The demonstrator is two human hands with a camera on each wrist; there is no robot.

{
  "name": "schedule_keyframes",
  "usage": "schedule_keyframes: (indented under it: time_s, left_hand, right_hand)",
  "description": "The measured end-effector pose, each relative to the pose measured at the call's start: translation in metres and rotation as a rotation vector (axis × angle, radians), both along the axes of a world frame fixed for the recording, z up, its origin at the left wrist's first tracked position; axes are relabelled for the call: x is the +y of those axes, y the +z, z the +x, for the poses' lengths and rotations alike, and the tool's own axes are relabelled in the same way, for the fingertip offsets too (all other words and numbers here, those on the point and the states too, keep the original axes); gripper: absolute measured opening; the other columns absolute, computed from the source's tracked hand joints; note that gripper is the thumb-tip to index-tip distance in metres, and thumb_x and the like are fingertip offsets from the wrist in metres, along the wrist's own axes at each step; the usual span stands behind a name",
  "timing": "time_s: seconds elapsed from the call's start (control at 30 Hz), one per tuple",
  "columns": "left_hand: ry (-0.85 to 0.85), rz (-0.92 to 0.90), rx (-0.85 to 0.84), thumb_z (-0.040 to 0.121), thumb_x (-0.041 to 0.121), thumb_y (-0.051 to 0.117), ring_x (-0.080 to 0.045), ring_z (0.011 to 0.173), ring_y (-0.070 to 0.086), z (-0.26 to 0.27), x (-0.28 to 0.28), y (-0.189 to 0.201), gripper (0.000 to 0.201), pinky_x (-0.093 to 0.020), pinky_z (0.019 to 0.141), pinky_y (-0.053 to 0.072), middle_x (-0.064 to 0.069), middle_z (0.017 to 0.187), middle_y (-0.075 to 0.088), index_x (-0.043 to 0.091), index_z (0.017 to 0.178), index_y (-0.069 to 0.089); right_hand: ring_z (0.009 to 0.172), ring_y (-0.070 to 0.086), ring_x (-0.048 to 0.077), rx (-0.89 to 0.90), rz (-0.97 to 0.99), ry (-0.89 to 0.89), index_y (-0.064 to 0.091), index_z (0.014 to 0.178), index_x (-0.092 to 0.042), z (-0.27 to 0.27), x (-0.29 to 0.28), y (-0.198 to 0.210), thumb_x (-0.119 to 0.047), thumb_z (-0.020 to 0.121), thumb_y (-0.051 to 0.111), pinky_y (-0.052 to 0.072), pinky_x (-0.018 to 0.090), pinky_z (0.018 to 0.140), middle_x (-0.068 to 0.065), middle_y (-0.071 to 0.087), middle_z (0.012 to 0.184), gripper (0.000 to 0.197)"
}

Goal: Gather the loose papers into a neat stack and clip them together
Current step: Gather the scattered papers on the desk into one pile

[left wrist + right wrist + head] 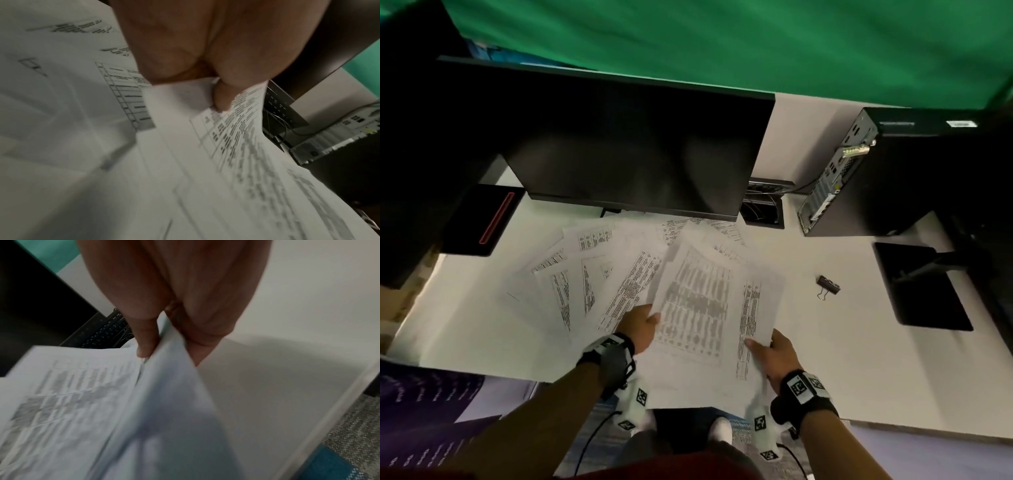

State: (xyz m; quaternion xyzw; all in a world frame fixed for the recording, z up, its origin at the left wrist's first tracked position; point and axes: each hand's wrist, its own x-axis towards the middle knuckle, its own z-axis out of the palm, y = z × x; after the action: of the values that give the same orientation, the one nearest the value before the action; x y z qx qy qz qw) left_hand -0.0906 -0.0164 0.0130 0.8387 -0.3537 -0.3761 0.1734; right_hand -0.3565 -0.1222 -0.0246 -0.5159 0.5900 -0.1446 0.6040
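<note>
1. Left hand (640, 325) pinches the left edge of the lifted papers (698, 308)
2. Right hand (774, 353) grips their right edge, thumb on top
3. Binder clip (828, 285) lies on the desk (825, 342), beyond the right hand, apart from the papers

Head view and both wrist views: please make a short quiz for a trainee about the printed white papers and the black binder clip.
1. True or false: the black metal binder clip is already on the papers.
2. Which hand is nearer the clip?
3. The held printed white paper sheets are gripped by: A) one hand, B) both hands, C) neither.

Key
1. False; it lies alone on the white desk.
2. The right hand.
3. B; the left hand also pinches them.
</note>
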Motion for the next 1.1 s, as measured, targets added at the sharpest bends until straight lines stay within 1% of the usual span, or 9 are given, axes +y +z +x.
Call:
schedule_keyframes:
  time_s: [0.13, 0.27, 0.37, 0.5, 0.67, 0.83, 0.9, 1.0, 1.1]
  left_hand:
    - [0.115, -0.075, -0.130, 0.103, 0.026, 0.040, -0.033, 0.112, 0.060, 0.029, 0.002, 0.029, 0.038, -0.035, 0.090, 0.049, -0.017, 0.127, 0.062, 0.006, 0.131, 0.055]
    - [0.155, -0.336, -0.067, 0.102, 0.023, 0.047, -0.023, 0.083, 0.063, 0.041, -0.002, 0.082, 0.020, -0.020, 0.061, 0.041, -0.007, 0.090, 0.067, 0.013, 0.108, 0.063]
    - [0.259, -0.502, 0.111, 0.095, 0.023, 0.060, -0.018, 0.093, 0.067, 0.045, -0.010, 0.100, 0.011, -0.031, 0.078, 0.052, 0.005, 0.096, 0.070, 0.021, 0.105, 0.065]
    - [0.191, -0.331, 0.218, 0.089, 0.024, 0.068, -0.020, 0.115, 0.060, 0.028, -0.021, 0.070, 0.049, -0.039, 0.099, 0.047, 0.002, 0.128, 0.062, 0.018, 0.134, 0.049]
    - [0.110, -0.177, 0.146, 0.101, 0.014, 0.044, 0.002, 0.069, 0.049, -0.022, -0.030, 0.033, 0.050, -0.013, 0.060, 0.043, -0.006, 0.142, 0.051, 0.022, 0.148, 0.029]
    - [-0.056, 0.001, 0.108, 0.098, 0.007, 0.045, -0.025, 0.116, 0.057, -0.060, -0.036, 0.014, 0.060, -0.025, 0.092, 0.047, -0.010, 0.146, 0.046, 0.022, 0.151, 0.022]
    - [-0.164, 0.026, 0.094, 0.098, 0.009, 0.047, -0.026, 0.107, 0.060, -0.069, -0.040, 0.006, 0.061, -0.028, 0.086, 0.050, -0.012, 0.135, 0.054, 0.024, 0.151, 0.022]
    - [-0.284, 0.061, 0.086, 0.097, 0.012, 0.050, -0.019, 0.082, 0.059, -0.080, -0.044, 0.000, 0.060, -0.026, 0.071, 0.050, -0.011, 0.113, 0.062, 0.025, 0.150, 0.024]
    - [-0.189, 0.014, 0.076, 0.097, 0.010, 0.048, -0.021, 0.088, 0.061, -0.070, -0.045, 0.004, 0.056, -0.026, 0.073, 0.050, -0.012, 0.126, 0.058, 0.023, 0.149, 0.031]
  right_hand:
    - [0.084, 0.068, 0.025, 0.108, 0.020, -0.075, 0.067, 0.113, -0.013, -0.024, -0.009, -0.007, -0.013, 0.094, 0.063, 0.057, 0.039, 0.078, 0.006, 0.074, 0.097, 0.020]
    - [0.094, 0.069, 0.033, 0.137, 0.104, -0.106, 0.065, 0.115, -0.008, -0.037, -0.012, -0.021, -0.007, 0.096, 0.059, 0.057, 0.053, 0.087, 0.010, 0.073, 0.104, 0.020]
    - [0.099, 0.068, 0.033, 0.100, 0.121, -0.142, 0.065, 0.115, -0.010, -0.037, -0.011, -0.024, -0.005, 0.095, 0.058, 0.055, 0.054, 0.094, 0.009, 0.073, 0.108, 0.022]
    - [0.082, 0.067, 0.029, 0.083, 0.135, -0.172, 0.066, 0.113, -0.007, -0.036, -0.011, -0.018, -0.005, 0.096, 0.054, 0.056, 0.041, 0.078, 0.007, 0.073, 0.094, 0.021]
    - [0.066, 0.060, 0.027, 0.088, 0.088, -0.228, 0.065, 0.104, -0.004, -0.050, -0.012, -0.012, -0.008, 0.097, 0.051, 0.047, 0.034, 0.063, 0.008, 0.068, 0.077, 0.016]
    - [0.107, 0.069, 0.035, -0.128, 0.374, -0.312, 0.065, 0.125, -0.023, -0.056, -0.009, -0.015, -0.060, 0.095, 0.048, 0.053, 0.051, 0.091, 0.009, 0.073, 0.117, 0.050]
    - [0.122, 0.061, 0.034, -0.086, 0.332, -0.260, 0.051, 0.143, -0.020, -0.054, -0.009, -0.016, -0.070, 0.085, 0.058, 0.047, 0.053, 0.102, 0.004, 0.061, 0.138, 0.077]
    - [0.106, 0.068, 0.028, -0.014, 0.132, -0.154, 0.059, 0.135, -0.011, -0.053, -0.006, -0.013, -0.044, 0.084, 0.075, 0.052, 0.044, 0.095, 0.003, 0.072, 0.120, 0.062]
    - [0.087, 0.074, 0.033, -0.008, 0.138, -0.253, 0.068, 0.117, -0.008, -0.060, -0.008, -0.015, -0.012, 0.091, 0.068, 0.060, 0.048, 0.080, 0.011, 0.077, 0.099, 0.027]
